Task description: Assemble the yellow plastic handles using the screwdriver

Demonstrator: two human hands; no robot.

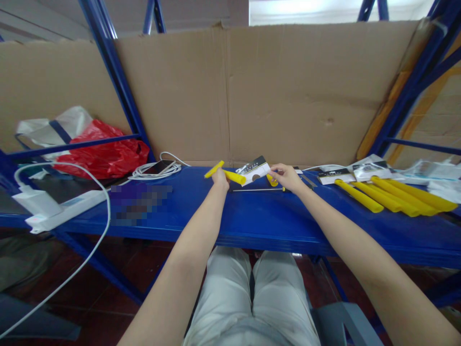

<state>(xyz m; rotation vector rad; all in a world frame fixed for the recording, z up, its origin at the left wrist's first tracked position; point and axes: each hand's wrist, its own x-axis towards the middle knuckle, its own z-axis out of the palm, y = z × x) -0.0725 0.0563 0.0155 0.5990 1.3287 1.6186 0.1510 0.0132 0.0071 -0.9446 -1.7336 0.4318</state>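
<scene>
– What's the elbow room around that printed card (256, 171)?
– Cable coil (140, 174) well left of it, cardboard wall (295, 91) behind, yellow handles (400, 194) well right. Blue table (266, 221) stretches between, front edge nearer the wearer.
– Hands?
– Left hand (220, 178) is curled round a yellow tool (235, 177) just left of the card, right hand (286, 176) pinches the card's right end. Card's between both.

Blue-painted bench (259, 216), white plastic power strip (84, 202) at left, coiled white cable (139, 175) behind, slim metal rod (257, 190) mid-surface, yellow tubular handles (360, 197) at right.
</scene>
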